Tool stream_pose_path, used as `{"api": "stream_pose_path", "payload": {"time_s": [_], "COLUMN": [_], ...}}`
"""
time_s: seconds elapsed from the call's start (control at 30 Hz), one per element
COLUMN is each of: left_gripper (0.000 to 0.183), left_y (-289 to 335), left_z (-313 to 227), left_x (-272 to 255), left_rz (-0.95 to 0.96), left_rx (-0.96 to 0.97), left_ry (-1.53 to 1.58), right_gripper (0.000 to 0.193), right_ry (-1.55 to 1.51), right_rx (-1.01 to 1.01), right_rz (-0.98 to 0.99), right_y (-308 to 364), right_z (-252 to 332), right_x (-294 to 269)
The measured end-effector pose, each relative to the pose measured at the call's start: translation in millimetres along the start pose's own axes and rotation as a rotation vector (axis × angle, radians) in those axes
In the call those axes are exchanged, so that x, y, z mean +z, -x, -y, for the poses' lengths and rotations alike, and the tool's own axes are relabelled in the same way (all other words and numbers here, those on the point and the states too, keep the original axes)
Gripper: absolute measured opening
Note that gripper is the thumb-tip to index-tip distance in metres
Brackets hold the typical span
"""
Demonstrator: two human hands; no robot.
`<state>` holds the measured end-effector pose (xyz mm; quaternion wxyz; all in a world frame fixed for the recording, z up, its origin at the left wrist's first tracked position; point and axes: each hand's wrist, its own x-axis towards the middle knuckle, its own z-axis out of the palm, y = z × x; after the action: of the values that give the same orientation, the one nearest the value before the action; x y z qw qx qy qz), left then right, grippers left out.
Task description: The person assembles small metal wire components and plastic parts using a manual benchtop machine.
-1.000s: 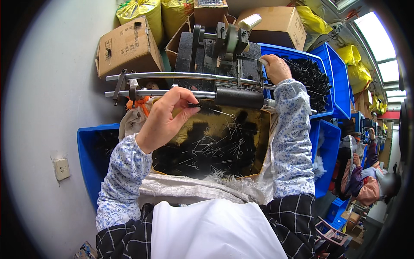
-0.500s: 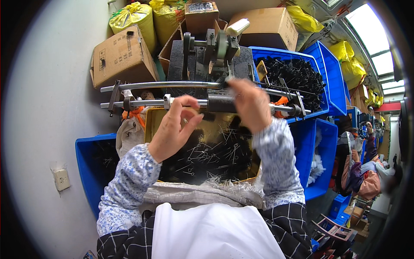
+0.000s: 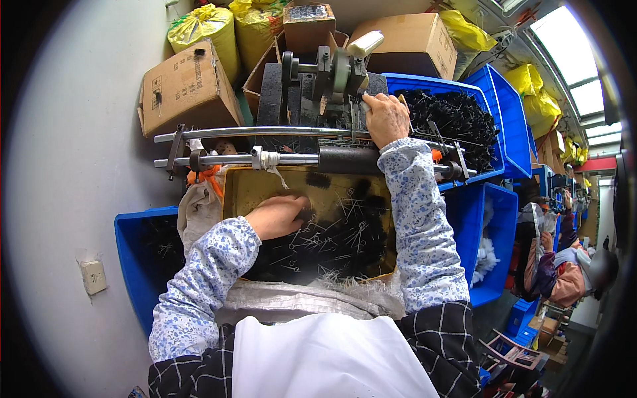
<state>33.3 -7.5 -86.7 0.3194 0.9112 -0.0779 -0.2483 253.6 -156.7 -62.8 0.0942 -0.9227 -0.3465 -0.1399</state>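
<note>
My left hand [image 3: 277, 217] is down in the yellow tray [image 3: 231, 188], its fingers curled toward a heap of small black brushes with looped wire ends [image 3: 312, 247]. Its fingertips are lost against the dark bristles, so I cannot make out what they hold. Beyond the two metal rods [image 3: 232, 158], my right hand [image 3: 387, 119] rests at the right side of the black bench machine [image 3: 302, 99], just below its grinding wheel [image 3: 342, 69]. The fingers of that hand are bent and closed; whatever is in them is hidden.
A blue bin of black brushes [image 3: 451, 123] stands at the right, with another blue bin [image 3: 499, 199] below it. One more blue bin [image 3: 129, 265] sits at the left by the wall. Cardboard boxes [image 3: 189, 89] and yellow sacks [image 3: 206, 33] crowd the back. A co-worker [image 3: 567, 265] sits far right.
My left hand has dropped from above the near rod into the tray. My right hand has moved away from me, over the rods to the machine beneath the wheel.
</note>
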Motion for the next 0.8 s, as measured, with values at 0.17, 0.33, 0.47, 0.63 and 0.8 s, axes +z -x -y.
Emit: {"api": "stream_pose_path", "payload": {"time_s": [0.17,0.33,0.47,0.63,0.8], "left_gripper": [0.042,0.043,0.037,0.028,0.019], "left_y": [4.1,15.2,39.1,50.9,61.3], "left_z": [-11.5,-10.2,-11.8,-1.8,-9.4], "left_x": [-9.4,-18.0,-30.3,-40.9,-48.2], "left_rz": [-0.120,-0.177,-0.265,-0.423,-0.457], "left_rx": [0.064,0.115,0.053,0.180,0.107], "left_ry": [0.015,-0.024,0.013,0.145,0.200], "right_gripper": [0.023,0.027,0.034,0.035,0.025], "right_ry": [0.021,0.157,0.155,0.003,0.011], "right_rx": [-0.035,-0.019,0.205,0.160,0.130], "right_rz": [0.020,0.105,0.077,-0.048,-0.030], "right_y": [-11.3,-5.8,13.7,15.4,10.7], "right_z": [-7.8,-3.2,-5.3,-6.6,36.6], "right_x": [2.1,-16.2,-14.6,0.2,5.1]}}
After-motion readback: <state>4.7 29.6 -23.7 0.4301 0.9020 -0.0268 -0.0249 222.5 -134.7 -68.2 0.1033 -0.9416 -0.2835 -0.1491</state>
